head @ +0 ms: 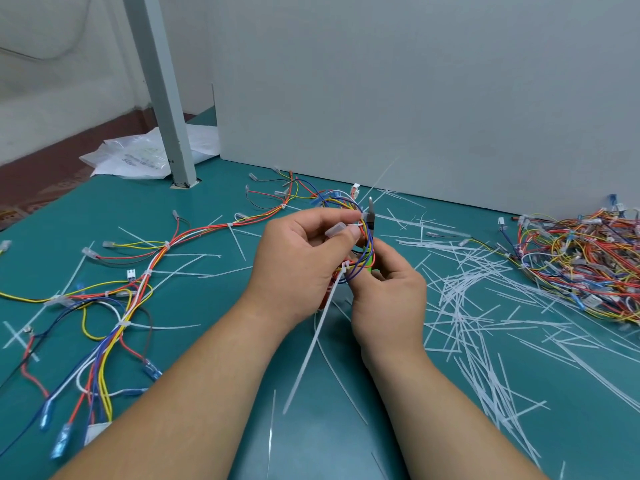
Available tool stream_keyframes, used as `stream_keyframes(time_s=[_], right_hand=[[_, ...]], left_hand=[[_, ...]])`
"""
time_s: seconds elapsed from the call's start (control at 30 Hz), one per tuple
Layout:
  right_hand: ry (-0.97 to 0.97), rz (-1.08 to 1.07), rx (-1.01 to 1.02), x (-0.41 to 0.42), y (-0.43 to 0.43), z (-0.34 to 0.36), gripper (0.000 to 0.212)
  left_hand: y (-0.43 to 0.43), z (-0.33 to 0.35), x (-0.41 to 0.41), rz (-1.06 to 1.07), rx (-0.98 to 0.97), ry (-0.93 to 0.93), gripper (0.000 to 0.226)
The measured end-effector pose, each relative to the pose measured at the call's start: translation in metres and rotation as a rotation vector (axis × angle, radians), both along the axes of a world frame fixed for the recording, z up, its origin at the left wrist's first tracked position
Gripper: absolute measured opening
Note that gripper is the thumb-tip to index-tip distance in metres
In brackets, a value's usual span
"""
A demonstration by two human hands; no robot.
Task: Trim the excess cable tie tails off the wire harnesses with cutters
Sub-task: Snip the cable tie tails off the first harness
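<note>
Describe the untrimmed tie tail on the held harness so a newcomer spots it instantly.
At the middle of the green table, the left hand holds a coloured wire harness, the right hand cutters. A long white tail hangs from it toward the camera. Unlike the cut strips scattered around, it is attached to the bundle.

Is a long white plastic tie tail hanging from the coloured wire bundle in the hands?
Yes, a long white plastic tie tail hangs down from the coloured wire bundle.
</note>
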State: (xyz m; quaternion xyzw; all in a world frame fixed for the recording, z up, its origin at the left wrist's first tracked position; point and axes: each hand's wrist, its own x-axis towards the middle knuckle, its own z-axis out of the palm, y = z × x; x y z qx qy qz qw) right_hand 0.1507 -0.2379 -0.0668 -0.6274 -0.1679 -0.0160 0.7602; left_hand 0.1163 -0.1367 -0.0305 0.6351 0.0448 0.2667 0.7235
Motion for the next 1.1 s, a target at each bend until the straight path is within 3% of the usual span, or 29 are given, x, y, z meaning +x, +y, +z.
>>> stream_keyframes(time_s=[1.1], right_hand=[[-0.023, 0.025, 0.038, 0.0015, 0.0019, 0.0002, 0.036]], left_hand=[[-0.0024, -0.0003, -0.0008, -0.046, -0.05, -0.027, 0.026]])
